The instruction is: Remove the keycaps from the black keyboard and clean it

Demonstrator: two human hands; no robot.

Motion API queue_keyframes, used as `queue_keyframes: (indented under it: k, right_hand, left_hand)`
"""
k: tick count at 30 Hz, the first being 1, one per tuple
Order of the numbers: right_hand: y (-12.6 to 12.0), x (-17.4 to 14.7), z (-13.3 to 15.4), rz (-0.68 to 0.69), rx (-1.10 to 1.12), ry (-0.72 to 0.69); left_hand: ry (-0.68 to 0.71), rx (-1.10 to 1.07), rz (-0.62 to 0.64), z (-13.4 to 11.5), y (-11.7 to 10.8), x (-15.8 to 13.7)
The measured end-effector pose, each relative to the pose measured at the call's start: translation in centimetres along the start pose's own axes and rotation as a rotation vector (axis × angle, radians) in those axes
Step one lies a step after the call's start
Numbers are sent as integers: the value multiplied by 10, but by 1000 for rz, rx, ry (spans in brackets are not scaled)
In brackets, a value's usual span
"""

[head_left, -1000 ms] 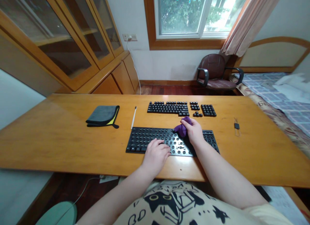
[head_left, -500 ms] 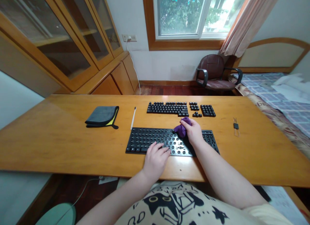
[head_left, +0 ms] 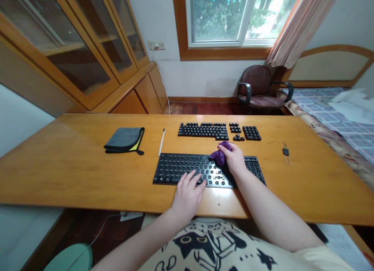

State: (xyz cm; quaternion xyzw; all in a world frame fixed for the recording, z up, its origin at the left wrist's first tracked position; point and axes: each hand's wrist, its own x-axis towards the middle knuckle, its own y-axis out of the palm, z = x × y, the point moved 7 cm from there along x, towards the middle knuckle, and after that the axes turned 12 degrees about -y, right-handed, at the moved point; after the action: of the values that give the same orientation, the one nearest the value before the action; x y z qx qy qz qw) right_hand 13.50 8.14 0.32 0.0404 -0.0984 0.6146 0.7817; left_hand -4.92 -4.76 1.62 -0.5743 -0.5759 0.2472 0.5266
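Observation:
A black keyboard [head_left: 171,166] with most of its keycaps off lies near the front of the desk. My left hand [head_left: 188,195] rests on its front edge, fingers spread over the lower middle rows. In my right hand [head_left: 234,159] is a bunched purple cloth [head_left: 218,157], pinched between the fingers and touching the upper part of the keyboard right of the middle. My right hand and forearm cover part of the keyboard's right side. Behind the keyboard, the removed black keycaps [head_left: 203,131] are laid out in keyboard order, with number-pad keycaps [head_left: 251,133] at the right end.
On the wooden desk [head_left: 73,166], a folded grey cloth [head_left: 124,138] with a yellow inside lies at left. A white toothbrush-like stick [head_left: 161,142] lies beside the keyboard. A wire keycap puller [head_left: 285,152] is at right. Beyond the desk stands an office chair [head_left: 258,86].
My left hand's fingers have spread a little and shifted slightly on the keyboard. My right hand with the purple cloth stays at nearly the same spot.

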Motion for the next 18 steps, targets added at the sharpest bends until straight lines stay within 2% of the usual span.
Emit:
queue_keyframes:
  k: [5, 8, 10, 12, 15, 18]
  right_hand:
    - [0, 0, 5, 45, 23, 13]
    - [0, 3, 10, 80, 162, 11]
    - [-4, 7, 12, 58, 286, -9]
    - [-12, 13, 12, 12, 309, -27]
    - [-25, 18, 11, -24, 70, -62]
    - [-29, 19, 19, 0, -227, -190]
  left_hand:
    - [26, -22, 39, 3, 10, 10]
    - [-16, 21, 79, 8, 16, 12]
    - [-38, 34, 97, 11, 17, 12]
    - [-59, 45, 101, 15, 16, 13]
    - [-87, 70, 107, 24, 13, 17]
    - [-98, 79, 114, 32, 11, 19]
